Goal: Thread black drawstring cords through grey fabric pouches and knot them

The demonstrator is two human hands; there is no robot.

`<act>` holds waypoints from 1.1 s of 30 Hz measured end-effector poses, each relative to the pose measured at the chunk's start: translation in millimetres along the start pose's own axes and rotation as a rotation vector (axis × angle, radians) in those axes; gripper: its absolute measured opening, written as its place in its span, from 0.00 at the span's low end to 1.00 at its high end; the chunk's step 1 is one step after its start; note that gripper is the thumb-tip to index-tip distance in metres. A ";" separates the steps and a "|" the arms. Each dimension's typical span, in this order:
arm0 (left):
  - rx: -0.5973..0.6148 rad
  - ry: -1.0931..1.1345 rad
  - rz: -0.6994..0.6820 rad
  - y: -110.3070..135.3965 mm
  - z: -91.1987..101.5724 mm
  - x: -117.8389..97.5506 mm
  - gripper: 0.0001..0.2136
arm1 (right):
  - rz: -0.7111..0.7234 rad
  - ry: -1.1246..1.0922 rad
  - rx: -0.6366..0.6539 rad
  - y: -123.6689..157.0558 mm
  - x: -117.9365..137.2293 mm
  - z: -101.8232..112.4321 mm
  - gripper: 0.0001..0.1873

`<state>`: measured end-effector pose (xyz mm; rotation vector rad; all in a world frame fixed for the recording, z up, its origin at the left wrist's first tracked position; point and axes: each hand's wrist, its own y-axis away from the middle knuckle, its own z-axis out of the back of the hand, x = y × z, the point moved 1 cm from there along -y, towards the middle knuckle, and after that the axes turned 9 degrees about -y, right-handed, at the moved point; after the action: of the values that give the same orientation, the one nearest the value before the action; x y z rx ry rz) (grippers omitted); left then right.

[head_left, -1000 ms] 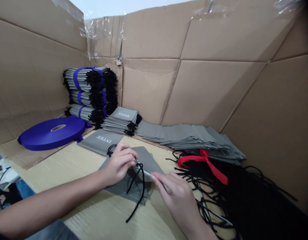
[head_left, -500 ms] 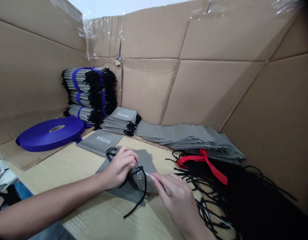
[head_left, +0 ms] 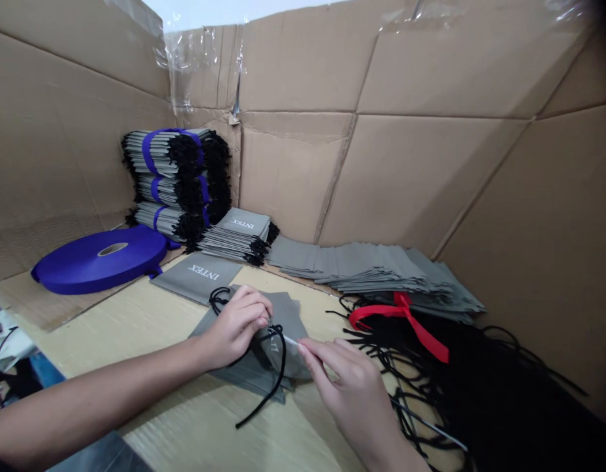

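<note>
Left hand [head_left: 241,324]: grip pinched on gray pouch [head_left: 296,364]
Right hand [head_left: 349,383]: grip pinched on thin rod [head_left: 290,341]
Pouch: between both hands
Room: worktop [head_left: 106,344] shows leftward — black cords [head_left: 480,380] crowd right hand
Back edge: cardboard wall [head_left: 293,170]

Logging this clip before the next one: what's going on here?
A person's left hand pinches a grey pouch, while the right hand holds a thin rod against it. A black cord trails down by the rod's far end. More pouches lie beneath; loose cords are piled at right, and strapped bundles stand at back left.
</note>
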<state>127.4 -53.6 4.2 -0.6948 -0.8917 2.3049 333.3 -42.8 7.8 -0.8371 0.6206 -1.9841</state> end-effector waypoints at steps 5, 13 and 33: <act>0.007 -0.008 -0.006 0.0 -0.8 0.4 0.11 | 0.018 0.016 0.009 -0.4 0.3 2.0 0.11; 0.027 -0.028 -0.012 1.4 -1.5 -0.8 0.09 | 0.033 0.053 0.063 0.1 -1.0 4.4 0.11; 0.066 0.004 -0.001 -0.3 -1.5 3.5 0.07 | 0.009 -0.030 -0.026 -1.4 -2.8 2.7 0.09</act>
<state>125.9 -50.4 2.6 -0.6707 -0.8099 2.3197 335.6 -40.0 9.6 -0.8770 0.6331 -1.9561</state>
